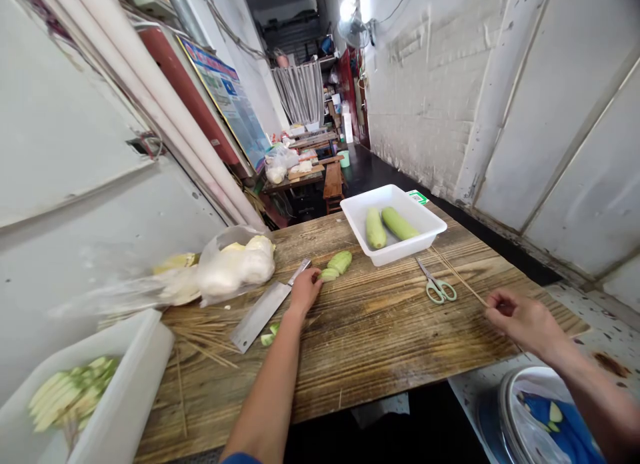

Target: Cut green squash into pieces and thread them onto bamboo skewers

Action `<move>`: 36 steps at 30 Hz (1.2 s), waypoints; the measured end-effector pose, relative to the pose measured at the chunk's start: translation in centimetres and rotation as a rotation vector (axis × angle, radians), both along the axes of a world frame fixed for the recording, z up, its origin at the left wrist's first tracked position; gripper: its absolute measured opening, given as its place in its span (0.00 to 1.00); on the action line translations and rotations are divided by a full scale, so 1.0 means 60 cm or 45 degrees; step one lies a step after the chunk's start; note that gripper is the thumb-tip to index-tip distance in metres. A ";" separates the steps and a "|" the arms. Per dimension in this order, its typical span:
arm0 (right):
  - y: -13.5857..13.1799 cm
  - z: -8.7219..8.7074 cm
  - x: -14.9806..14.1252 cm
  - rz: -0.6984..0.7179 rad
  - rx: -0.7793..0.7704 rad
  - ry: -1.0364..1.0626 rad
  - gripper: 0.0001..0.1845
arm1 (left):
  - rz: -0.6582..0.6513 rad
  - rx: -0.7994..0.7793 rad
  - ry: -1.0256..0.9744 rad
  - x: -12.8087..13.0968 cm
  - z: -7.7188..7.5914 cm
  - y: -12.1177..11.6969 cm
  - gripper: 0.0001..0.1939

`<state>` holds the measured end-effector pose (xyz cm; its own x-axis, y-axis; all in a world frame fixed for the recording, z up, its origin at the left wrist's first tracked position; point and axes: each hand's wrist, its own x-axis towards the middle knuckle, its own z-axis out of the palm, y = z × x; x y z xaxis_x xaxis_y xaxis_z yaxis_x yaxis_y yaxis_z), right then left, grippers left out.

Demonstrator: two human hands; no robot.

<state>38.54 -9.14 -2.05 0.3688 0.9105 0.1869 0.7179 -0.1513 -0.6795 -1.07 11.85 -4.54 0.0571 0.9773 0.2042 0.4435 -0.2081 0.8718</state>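
Observation:
My left hand (pixel 305 292) is over the wooden table, its curled fingertips pinching the near end of a row of zucchini slices (pixel 340 263). Just left of that hand lies a cleaver (pixel 263 314), its handle pointing away from me. Small green zucchini ends (pixel 270 334) sit beside the blade. At the table's right side, my right hand (pixel 523 319) pinches the near end of thin bamboo skewers (pixel 457 275), whose far tips reach the white tray (pixel 407 254). Green-handled scissors (pixel 440 291) lie left of the skewers. Two whole zucchini (pixel 399 224) rest inside the tray.
At the left, loose skewers (pixel 207 331) lie near a plastic bag of pale food (pixel 235 267). A white bin (pixel 145 357) holds skewered slices (pixel 75 391). A lined bucket (pixel 520 411) with scraps stands below the table's right edge. Benches (pixel 333 181) stand beyond.

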 end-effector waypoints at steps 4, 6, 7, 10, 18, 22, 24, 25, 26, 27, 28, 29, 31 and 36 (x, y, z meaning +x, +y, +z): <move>-0.021 -0.001 -0.074 0.208 -0.074 0.384 0.04 | -0.024 -0.055 -0.030 -0.009 0.004 -0.027 0.12; -0.024 -0.002 -0.112 0.255 -0.122 0.573 0.04 | -0.040 -0.144 -0.213 -0.007 0.005 -0.040 0.10; -0.025 -0.004 -0.129 0.277 -0.146 0.653 0.05 | -0.049 -0.220 -0.370 -0.004 0.005 -0.046 0.09; -0.024 -0.011 -0.169 0.351 -0.154 0.707 0.05 | -0.070 -0.437 -0.803 0.010 0.006 -0.063 0.08; 0.001 -0.029 -0.205 0.350 -0.050 -0.482 0.08 | -0.118 -0.705 -1.344 0.018 0.010 -0.082 0.04; 0.019 -0.017 -0.208 0.357 -0.145 -0.705 0.08 | -0.076 -0.748 -1.538 0.011 0.010 -0.079 0.05; 0.030 -0.009 -0.216 0.369 -0.185 -0.748 0.07 | -0.066 -0.774 -1.601 0.012 0.010 -0.080 0.07; 0.037 -0.005 -0.221 0.381 -0.212 -0.761 0.07 | -0.068 -0.785 -1.609 0.014 0.010 -0.080 0.07; 0.045 -0.002 -0.228 0.400 -0.247 -0.772 0.08 | -0.080 -0.796 -1.610 0.015 0.011 -0.081 0.07; 0.054 0.001 -0.236 0.416 -0.290 -0.784 0.08 | -0.099 -0.810 -1.610 0.017 0.011 -0.082 0.08; 0.063 0.002 -0.243 0.425 -0.334 -0.795 0.09 | -0.121 -0.829 -1.613 0.019 0.011 -0.082 0.08; 0.072 0.003 -0.251 0.428 -0.373 -0.806 0.10 | -0.146 -0.851 -1.621 0.020 0.012 -0.083 0.10; 0.091 0.001 -0.265 0.415 -0.417 -0.819 0.11 | -0.185 -0.892 -1.651 0.020 0.012 -0.085 0.14; 0.122 -0.006 -0.282 0.354 -0.439 -0.815 0.13 | -0.168 -0.927 -1.712 0.017 0.010 -0.085 0.22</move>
